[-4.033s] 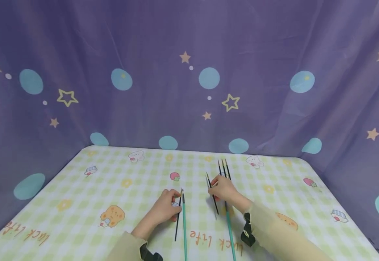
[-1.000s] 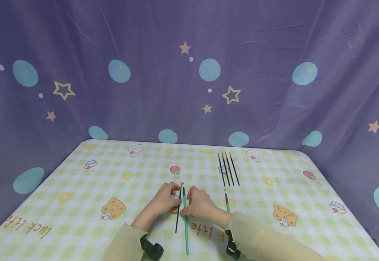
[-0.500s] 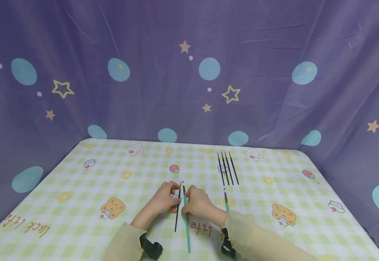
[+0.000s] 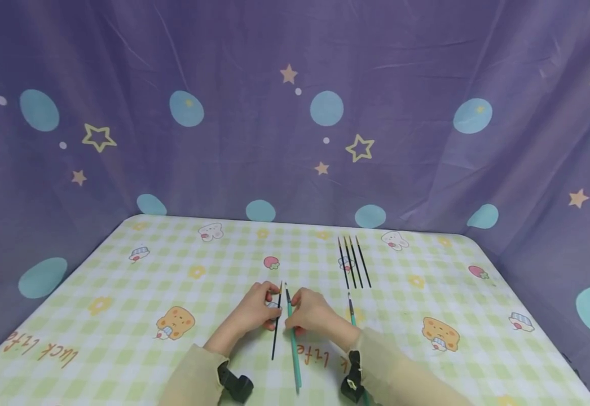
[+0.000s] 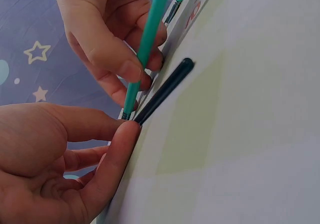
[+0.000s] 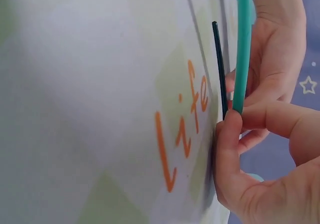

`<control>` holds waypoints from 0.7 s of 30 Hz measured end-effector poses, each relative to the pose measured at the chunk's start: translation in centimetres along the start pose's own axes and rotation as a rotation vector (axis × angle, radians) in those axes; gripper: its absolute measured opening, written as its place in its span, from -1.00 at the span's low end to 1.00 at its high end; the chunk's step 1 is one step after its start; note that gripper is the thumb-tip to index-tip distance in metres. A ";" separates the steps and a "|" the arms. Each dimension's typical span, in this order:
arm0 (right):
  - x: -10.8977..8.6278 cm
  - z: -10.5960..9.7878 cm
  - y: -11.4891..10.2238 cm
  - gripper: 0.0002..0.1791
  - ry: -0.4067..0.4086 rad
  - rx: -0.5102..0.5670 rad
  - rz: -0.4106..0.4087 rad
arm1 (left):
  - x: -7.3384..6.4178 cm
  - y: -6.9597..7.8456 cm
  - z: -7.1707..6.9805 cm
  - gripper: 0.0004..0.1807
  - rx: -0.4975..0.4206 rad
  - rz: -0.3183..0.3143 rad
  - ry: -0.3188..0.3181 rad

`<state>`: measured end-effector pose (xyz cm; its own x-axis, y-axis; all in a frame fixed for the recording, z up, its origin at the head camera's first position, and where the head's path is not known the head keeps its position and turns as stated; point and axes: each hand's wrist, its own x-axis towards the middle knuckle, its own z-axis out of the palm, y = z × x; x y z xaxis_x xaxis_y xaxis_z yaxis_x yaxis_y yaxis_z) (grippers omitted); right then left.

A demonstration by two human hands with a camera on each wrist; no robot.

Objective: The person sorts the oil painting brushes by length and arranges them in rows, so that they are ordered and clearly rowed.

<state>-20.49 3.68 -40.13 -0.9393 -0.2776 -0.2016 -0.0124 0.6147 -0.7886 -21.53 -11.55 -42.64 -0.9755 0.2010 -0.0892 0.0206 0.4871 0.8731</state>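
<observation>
My left hand pinches a thin black paintbrush between thumb and fingers, bristles pointing away from me. Just right of it, my right hand grips a paintbrush with a green handle between thumb and forefinger. The two brushes stand close side by side, tips nearly level. In the left wrist view the green handle slants up past the black handle's rounded end. From the right wrist, the green handle appears in front of the black one. Fingers hide the middle of both brushes.
Several black paintbrushes lie in a row at the back right of the checked tablecloth. Another green-handled brush lies nearer, partly covered by my right forearm. A purple curtain closes off the back and sides.
My right hand has left a black brush in the back row, moved left and taken the green brush, whose rear end has swung slightly right. My left hand keeps its hold.
</observation>
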 end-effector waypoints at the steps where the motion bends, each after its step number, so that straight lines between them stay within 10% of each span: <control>1: -0.1 -0.1 0.0 -0.61 -0.007 0.007 -0.001 | 0.0 0.0 0.0 -0.60 0.000 -0.002 -0.002; 21: -3.3 -4.8 2.0 -0.44 0.003 0.130 0.012 | 0.1 0.0 0.0 -0.61 0.001 -0.026 -0.007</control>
<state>-19.08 9.39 -38.26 -0.9401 -0.2688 -0.2097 0.0427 0.5173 -0.8547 -21.60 -11.58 -42.64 -0.9741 0.1946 -0.1151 -0.0044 0.4929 0.8701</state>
